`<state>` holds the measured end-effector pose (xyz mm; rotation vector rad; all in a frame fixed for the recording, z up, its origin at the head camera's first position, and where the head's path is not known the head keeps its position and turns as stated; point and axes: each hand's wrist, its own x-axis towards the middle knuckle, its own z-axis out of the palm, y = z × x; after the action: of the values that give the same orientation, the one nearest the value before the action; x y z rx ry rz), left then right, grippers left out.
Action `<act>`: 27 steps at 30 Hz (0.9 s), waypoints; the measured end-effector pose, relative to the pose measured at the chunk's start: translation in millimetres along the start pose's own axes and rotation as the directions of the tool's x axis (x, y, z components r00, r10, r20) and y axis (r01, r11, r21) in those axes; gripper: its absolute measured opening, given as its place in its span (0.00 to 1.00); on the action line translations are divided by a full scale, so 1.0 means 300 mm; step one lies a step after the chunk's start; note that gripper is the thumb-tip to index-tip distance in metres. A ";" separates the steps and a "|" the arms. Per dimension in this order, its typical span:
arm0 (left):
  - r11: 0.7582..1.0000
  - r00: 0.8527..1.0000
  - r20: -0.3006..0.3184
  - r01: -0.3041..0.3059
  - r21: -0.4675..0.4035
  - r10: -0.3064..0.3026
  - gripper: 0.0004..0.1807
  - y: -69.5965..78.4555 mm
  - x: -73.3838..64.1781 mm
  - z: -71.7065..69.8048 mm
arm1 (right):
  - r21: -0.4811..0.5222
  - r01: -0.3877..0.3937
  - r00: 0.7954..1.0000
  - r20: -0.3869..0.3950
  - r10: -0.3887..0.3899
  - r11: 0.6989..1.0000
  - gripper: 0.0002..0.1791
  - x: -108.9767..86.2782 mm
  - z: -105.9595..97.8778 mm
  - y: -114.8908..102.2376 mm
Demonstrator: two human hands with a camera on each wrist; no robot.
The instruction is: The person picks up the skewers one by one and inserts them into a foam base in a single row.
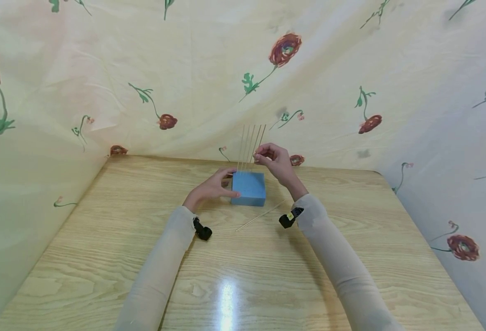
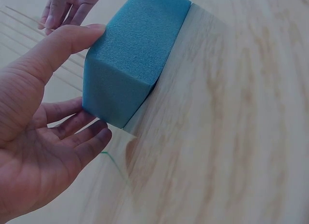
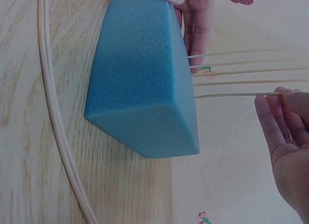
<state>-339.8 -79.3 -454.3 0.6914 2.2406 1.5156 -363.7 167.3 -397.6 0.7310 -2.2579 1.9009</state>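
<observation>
A blue foam block sits on the table, with a row of several thin wooden sticks standing up from its top near the far side. My left hand grips the block at its left end, thumb at the near top edge and fingers at the far side. Above the block, my right hand pinches the rightmost stick between thumb and fingertips. In the right wrist view, that stick's lower end meets the block's top.
Loose wooden sticks lie at a slant on the wood-grain table, close in front of the block. A pale flowered cloth hangs behind the table and along both sides.
</observation>
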 end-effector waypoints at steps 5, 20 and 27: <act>1.000 1.000 -0.003 -0.001 -0.005 0.001 0.50 -0.002 0.003 0.003 | 0.003 -0.005 1.000 0.001 0.005 1.000 0.11 0.000 -0.001 -0.001; 1.000 1.000 -0.003 0.013 0.003 -0.013 0.51 -0.002 0.002 0.002 | 0.005 -0.013 1.000 0.005 0.013 1.000 0.12 -0.010 -0.009 -0.001; 1.000 1.000 -0.003 0.022 0.001 -0.022 0.51 -0.005 0.003 0.002 | 0.006 -0.054 0.998 0.016 0.053 0.999 0.13 -0.018 -0.021 0.003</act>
<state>-340.4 -78.7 -456.0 0.6632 2.2438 1.5065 -360.7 175.1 -399.1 0.6955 -2.3041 1.9336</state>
